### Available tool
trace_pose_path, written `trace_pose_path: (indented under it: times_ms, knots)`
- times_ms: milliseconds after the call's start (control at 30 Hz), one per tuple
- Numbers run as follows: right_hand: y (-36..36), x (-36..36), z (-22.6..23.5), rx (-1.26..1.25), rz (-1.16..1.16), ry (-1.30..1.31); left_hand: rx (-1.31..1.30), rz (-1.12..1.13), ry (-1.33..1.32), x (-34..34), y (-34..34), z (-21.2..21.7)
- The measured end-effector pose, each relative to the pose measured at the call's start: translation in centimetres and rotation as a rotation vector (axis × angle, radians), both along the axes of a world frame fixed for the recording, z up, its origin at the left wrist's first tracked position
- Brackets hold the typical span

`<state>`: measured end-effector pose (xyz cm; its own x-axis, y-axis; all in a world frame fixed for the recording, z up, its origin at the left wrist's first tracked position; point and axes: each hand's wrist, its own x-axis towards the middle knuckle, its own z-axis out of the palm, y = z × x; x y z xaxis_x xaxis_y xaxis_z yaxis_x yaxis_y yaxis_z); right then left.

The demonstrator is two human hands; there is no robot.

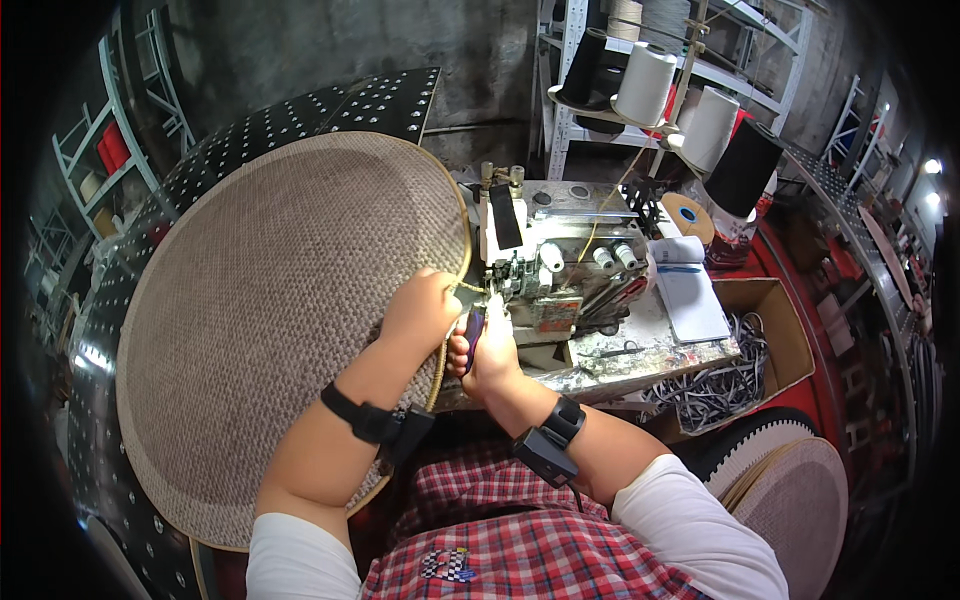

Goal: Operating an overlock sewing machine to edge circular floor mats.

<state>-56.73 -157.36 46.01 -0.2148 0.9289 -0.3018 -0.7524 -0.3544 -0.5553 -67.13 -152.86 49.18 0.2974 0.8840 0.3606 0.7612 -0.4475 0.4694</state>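
Observation:
A large round woven mat [290, 300], grey-brown with yellow edging, fills the left side and reaches up to the sewing machine [565, 250]. My left hand [422, 303] is closed at the mat's right edge, and a short length of yellow edging strip [470, 287] runs from it toward the machine's needle area. Beside it, just in front of the needle area, my right hand [494, 350] is wrapped round a tool with a dark purple handle [474, 338]. That tool's tip is too small to make out. Both wrists carry black strapped devices.
Black and white thread cones [646, 85] stand behind the machine. A notepad [690, 303] with a pen and a tape roll [687, 216] lie at its right. Below is a cardboard box [790, 340] of striped strips. Smaller round mats [795, 510] are stacked at lower right. A studded black table [390, 105] supports the large mat.

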Motion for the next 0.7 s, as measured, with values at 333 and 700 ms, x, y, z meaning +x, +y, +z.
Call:
trace_pose_path:
  times_ms: [333, 700]
  knots:
    - [2.4, -1.1, 0.9, -0.117, 0.051, 0.017, 0.150, -0.053, -0.237, -0.7, -1.0, -0.8]
    - [2.3, -1.1, 1.1, -0.122, 0.011, 0.022, 0.145, -0.050, -0.224, -0.5, -1.1, -0.5]
